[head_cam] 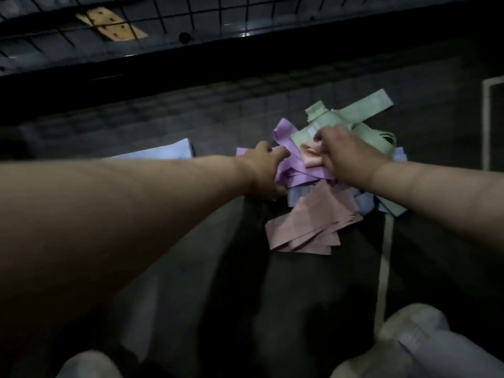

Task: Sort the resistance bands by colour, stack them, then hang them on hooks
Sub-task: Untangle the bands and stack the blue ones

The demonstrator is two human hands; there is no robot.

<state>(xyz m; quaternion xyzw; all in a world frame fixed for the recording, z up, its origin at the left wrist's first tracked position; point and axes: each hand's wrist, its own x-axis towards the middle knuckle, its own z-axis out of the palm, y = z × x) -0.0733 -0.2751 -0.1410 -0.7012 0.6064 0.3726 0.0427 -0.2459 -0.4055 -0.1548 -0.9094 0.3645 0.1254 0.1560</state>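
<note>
A mixed heap of flat resistance bands lies on the dark floor. Green bands (360, 110) lie at the far side, purple bands (297, 170) in the middle, dusty pink bands (308, 222) at the near side, and pale blue bands (362, 199) show underneath. My left hand (266, 170) rests on the purple bands at the heap's left edge, fingers reaching in; their grip is hidden. My right hand (343, 156) pinches a peach-pink band (312, 156) on top of the heap. A separate pale blue band (163, 151) lies on the floor to the left, behind my left forearm.
A black wire grid panel (191, 20) runs along the far side above a dark ledge, with a tan perforated plate (111, 25) behind it. My two knees (425, 339) sit at the bottom. A pale strap (384, 268) runs down the floor at right.
</note>
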